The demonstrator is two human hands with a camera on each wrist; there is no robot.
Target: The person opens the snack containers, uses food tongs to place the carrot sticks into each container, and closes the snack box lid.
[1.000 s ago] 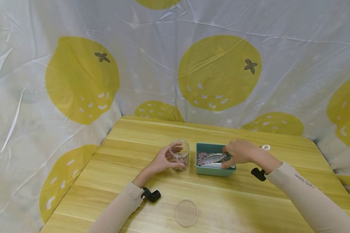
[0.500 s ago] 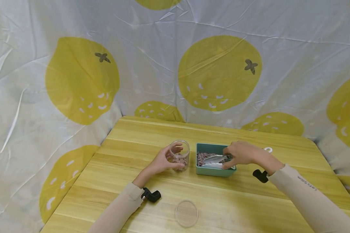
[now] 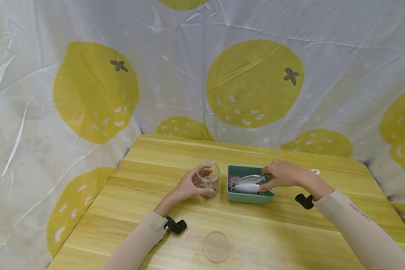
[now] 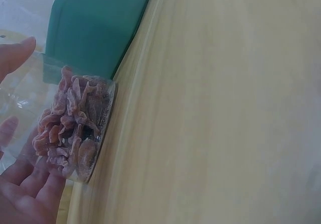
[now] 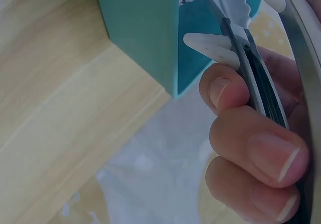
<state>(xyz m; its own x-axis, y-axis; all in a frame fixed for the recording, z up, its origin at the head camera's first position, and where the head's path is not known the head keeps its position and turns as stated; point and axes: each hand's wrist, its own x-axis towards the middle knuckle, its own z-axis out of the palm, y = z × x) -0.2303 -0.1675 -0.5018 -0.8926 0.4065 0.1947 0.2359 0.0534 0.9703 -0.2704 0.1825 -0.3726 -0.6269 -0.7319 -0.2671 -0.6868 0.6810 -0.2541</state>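
Observation:
A clear round jar [image 3: 208, 176] stands upright on the table, and my left hand [image 3: 186, 186] grips it with thumb and fingers around the side. Wrinkled brownish-pink dried pieces [image 4: 75, 126] cover its bottom. To the right sits a teal rectangular box [image 3: 248, 198] with similar pieces [image 3: 234, 180] inside. My right hand [image 3: 285, 174], over the box's right end, holds metal tongs [image 5: 248, 66] with curled fingers. The white scalloped heads [image 3: 248, 188] of the tongs are inside the box, spread apart. Whether any piece lies between them I cannot tell.
A transparent round lid [image 3: 216, 246] lies flat on the wooden table [image 3: 175, 157], nearer than the jar. Behind the table hangs a pale curtain [image 3: 175, 86] with yellow fruit prints. Beyond my right wrist, the white ring end [image 3: 315, 171] of the tongs shows.
My right hand has shifted slightly right with the tongs, and more of the white heads shows above the pieces. My left hand and the jar stay in place.

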